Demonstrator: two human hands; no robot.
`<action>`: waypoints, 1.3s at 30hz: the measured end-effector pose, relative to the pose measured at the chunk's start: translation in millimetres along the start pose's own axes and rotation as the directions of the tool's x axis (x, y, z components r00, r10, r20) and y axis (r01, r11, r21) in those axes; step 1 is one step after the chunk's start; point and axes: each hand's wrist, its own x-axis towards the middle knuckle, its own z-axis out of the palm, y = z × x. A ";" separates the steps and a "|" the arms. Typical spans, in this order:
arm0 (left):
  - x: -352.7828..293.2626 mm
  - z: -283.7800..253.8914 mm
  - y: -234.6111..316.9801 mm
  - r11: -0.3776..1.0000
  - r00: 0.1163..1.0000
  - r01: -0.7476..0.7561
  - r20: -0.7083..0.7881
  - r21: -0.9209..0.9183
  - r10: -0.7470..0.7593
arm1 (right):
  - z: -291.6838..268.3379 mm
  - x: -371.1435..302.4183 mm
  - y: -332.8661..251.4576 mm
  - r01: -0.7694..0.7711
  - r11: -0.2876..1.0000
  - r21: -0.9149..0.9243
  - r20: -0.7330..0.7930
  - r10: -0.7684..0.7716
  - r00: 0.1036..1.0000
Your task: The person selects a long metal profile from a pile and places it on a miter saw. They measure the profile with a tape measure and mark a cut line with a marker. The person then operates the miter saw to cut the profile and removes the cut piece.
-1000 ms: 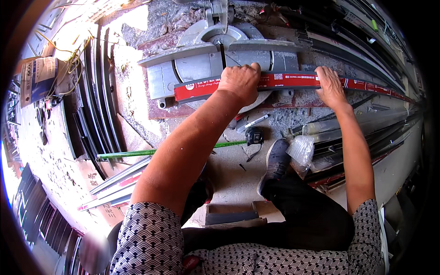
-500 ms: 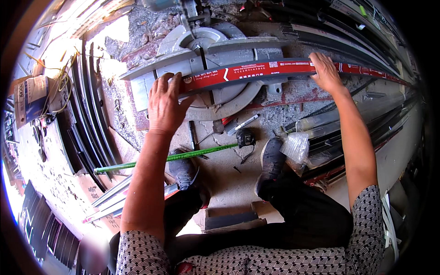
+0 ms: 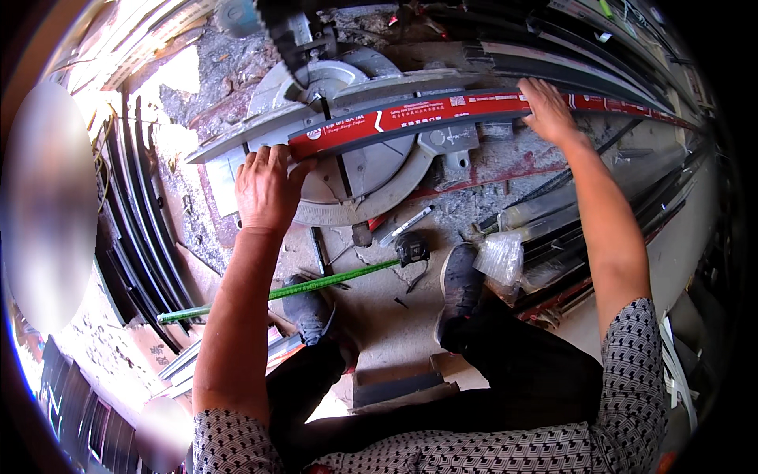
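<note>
one red-faced bar (image 3: 438, 113), left hand (image 3: 265, 189) at its end, grip unclear, right hand (image 3: 550, 116) clamped farther along

I've room between left shoe (image 3: 309, 314) and right shoe (image 3: 462, 278). Extended tape measure (image 3: 412, 249) bars the way ahead; saw fence (image 3: 257, 131) blocks beyond the red bar (image 3: 410, 118).

Since one second ago | rests left hand (image 3: 268, 188) at left end of red-faced strip (image 3: 418, 114), no longer gripping partway along | brings that end rightward, nearer saw slot (image 3: 343, 175) | sets strip closer to fence (image 3: 237, 137) | shows more saw head (image 3: 298, 38)
</note>
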 end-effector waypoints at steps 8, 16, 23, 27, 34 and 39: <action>6.3 2.4 15.1 0.980 0.999 0.045 -0.012 -0.192 -0.048 | -28.4 0.3 8.6 -0.084 0.995 0.057 0.188 0.072 0.980; -4.2 14.6 22.9 1.000 1.000 0.000 0.026 0.002 -0.001 | 3.1 -14.3 22.0 0.005 1.000 0.027 -0.003 -0.005 1.000; -22.1 12.1 4.9 0.999 0.999 0.033 0.042 -0.011 -0.033 | -3.9 -13.6 1.5 -0.022 1.000 0.021 0.071 0.021 0.997; -17.4 17.0 11.4 0.999 0.997 0.030 0.077 -0.011 -0.029 | 16.6 -17.1 7.6 -0.039 0.999 -0.002 0.100 0.039 0.994; -8.6 22.2 4.7 0.995 0.993 0.080 0.088 0.055 -0.084 | -0.4 -0.7 0.0 -0.035 0.997 0.073 0.119 0.026 0.993; 1.7 23.8 4.7 0.995 0.992 0.087 0.086 0.055 -0.091 | 18.6 2.3 1.8 -0.051 0.997 0.057 -0.028 0.052 0.998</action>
